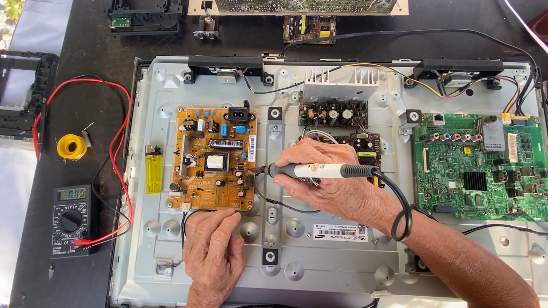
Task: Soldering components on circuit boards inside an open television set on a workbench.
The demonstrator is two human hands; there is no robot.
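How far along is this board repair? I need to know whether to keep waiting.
Done: the metal rear panel lies exposed, with the multimeter out beside it. In hand: the right hand holds a soldering iron with its tip at the orange board's right edge; the left hand rests by its lower edge. Left: everything lies open and uncovered.

Soldering iron [316, 171] tip-first against orange board [214, 160]

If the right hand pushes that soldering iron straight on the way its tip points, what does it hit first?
The right hand aims the soldering iron leftward; its tip sits at the right edge of the orange circuit board, so that board probably comes first, though height above it is unclear.
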